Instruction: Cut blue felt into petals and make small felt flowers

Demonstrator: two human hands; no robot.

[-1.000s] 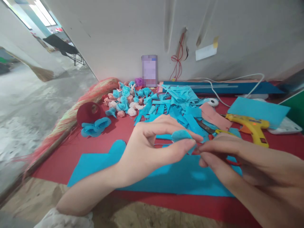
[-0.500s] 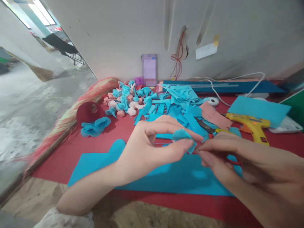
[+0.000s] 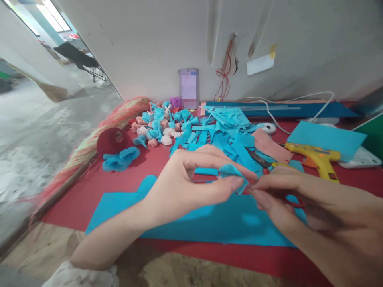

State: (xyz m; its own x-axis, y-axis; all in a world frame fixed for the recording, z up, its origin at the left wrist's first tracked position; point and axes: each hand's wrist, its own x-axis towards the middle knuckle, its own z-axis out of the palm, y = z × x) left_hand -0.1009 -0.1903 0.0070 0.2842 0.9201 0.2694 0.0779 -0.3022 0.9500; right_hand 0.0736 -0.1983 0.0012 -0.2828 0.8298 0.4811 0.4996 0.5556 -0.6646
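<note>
A small curled piece of blue crepe paper (image 3: 231, 171) is pinched between the thumb and fingers of my left hand (image 3: 191, 183). My right hand (image 3: 302, 199) is closed, its thumb and forefinger pressed together at the lower right end of that paper. What lies between those fingertips is too small to make out. Dark blades of a pair of scissors (image 3: 259, 158) show just beyond my right hand; a red loop shows under its fingers, and I cannot tell whether the hand holds it. A flat blue paper sheet (image 3: 119, 207) lies beneath both hands.
Cut blue strips (image 3: 227, 119) are heaped behind my hands. Rolled paper flowers (image 3: 155, 123) pile up at the left, near a red roll (image 3: 109, 142). A yellow glue gun (image 3: 323, 155) lies right, beside white cables. A phone (image 3: 188, 87) leans on the wall.
Both hands keep nearly the same pose around the blue crepe paper. The paper and fingertips have shifted only very slightly to the right.
</note>
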